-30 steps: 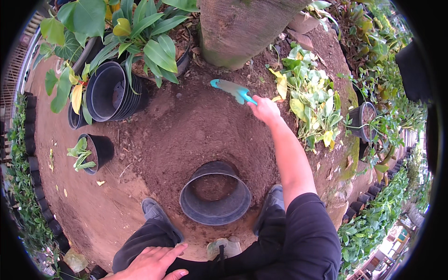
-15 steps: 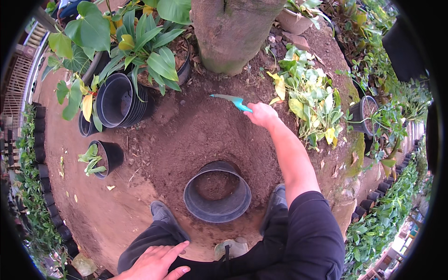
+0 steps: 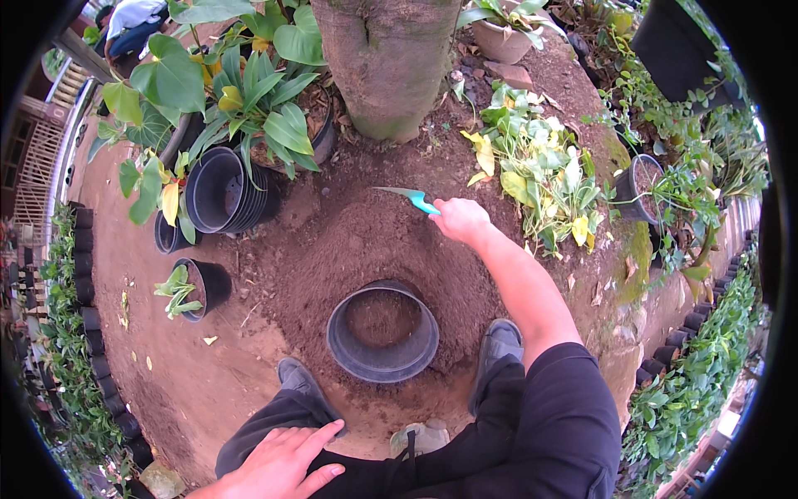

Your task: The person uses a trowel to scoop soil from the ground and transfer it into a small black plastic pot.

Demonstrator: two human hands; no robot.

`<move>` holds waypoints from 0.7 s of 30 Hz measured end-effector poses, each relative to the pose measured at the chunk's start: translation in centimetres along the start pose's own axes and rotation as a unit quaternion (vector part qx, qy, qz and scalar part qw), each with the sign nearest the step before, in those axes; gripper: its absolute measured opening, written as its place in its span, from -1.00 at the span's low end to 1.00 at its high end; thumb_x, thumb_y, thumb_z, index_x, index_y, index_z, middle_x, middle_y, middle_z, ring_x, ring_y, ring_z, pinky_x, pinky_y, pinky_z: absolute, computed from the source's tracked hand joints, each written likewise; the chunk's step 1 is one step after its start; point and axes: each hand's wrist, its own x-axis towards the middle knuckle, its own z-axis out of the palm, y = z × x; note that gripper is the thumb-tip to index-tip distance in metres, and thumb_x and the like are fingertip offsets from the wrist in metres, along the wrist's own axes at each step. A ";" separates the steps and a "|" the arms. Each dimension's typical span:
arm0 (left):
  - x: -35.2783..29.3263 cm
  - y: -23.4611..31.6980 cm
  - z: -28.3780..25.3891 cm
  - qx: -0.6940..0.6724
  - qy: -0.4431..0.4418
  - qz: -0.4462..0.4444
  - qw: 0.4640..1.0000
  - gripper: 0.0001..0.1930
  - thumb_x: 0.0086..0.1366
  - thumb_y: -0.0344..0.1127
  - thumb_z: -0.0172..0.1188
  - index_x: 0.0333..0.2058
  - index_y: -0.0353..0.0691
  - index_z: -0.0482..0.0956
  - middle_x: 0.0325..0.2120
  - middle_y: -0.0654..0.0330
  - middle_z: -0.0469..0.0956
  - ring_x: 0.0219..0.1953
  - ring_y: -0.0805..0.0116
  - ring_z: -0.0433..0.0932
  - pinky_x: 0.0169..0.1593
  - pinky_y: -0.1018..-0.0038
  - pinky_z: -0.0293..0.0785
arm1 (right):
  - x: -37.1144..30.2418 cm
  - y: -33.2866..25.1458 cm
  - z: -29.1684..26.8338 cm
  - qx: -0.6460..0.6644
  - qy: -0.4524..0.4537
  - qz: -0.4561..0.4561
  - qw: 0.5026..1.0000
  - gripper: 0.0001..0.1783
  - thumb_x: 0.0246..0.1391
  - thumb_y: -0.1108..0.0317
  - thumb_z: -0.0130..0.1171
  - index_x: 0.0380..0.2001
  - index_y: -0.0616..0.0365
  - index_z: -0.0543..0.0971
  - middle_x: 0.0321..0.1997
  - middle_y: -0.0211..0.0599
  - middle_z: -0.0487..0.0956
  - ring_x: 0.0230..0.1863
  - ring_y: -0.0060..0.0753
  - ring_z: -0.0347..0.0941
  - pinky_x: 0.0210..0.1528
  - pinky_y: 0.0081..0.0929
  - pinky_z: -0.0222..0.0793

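Observation:
My right hand (image 3: 462,219) is closed around the turquoise handle of a garden trowel (image 3: 416,198). Its blade points left over a mound of loose brown soil (image 3: 357,229), between the tree trunk and the pot. Between my feet, a large black plastic pot (image 3: 384,362) stands with some soil at its bottom. My left hand (image 3: 281,463) rests on my left thigh, fingers stretched out and holding nothing. Just right of the trowel lies a heap of green and yellowing leafy cuttings (image 3: 540,170).
A stack of black pots (image 3: 214,190) stands at the left, near a small potted plant (image 3: 208,289). A thick tree trunk (image 3: 386,66) rises ahead, beside a leafy potted plant (image 3: 287,129). Another potted plant (image 3: 640,190) is at the right. A person (image 3: 133,17) crouches at the far left.
My right hand has moved slightly left and nearer with the trowel still in it. The whole view has shifted a little. My left hand stays on the thigh.

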 end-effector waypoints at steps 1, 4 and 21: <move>0.1 -0.1 0.1 0.013 -0.011 0.003 1.000 -0.43 0.21 -0.17 0.08 0.13 -0.29 0.18 -0.18 0.05 0.49 -0.08 0.05 0.43 0.02 0.24 0.28 | -0.4 -0.2 -0.1 -0.003 0.004 -0.003 1.000 -0.64 0.17 0.07 -0.12 -0.23 0.14 0.45 -0.37 -0.12 0.57 -0.29 -0.03 0.52 -0.22 -0.13 0.43; -0.2 -0.7 1.0 0.049 -0.001 0.015 0.999 -0.42 0.23 -0.09 0.05 0.13 -0.27 0.18 -0.23 0.05 0.50 -0.13 0.04 0.46 -0.03 0.23 0.31 | -1.9 -0.7 -0.7 -0.011 0.006 -0.015 1.000 -0.64 0.17 0.10 -0.14 -0.24 0.17 0.45 -0.37 -0.11 0.57 -0.30 -0.03 0.52 -0.23 -0.13 0.43; -2.3 -1.2 4.0 0.173 0.052 -0.053 0.982 -0.46 0.24 -0.05 0.02 0.11 -0.23 0.23 -0.25 -0.01 0.53 -0.16 0.00 0.49 -0.06 0.19 0.34 | -12.6 -4.6 -0.2 0.027 0.021 0.005 0.999 -0.66 0.20 0.18 -0.18 -0.32 0.27 0.42 -0.40 0.00 0.56 -0.31 0.02 0.52 -0.25 -0.10 0.42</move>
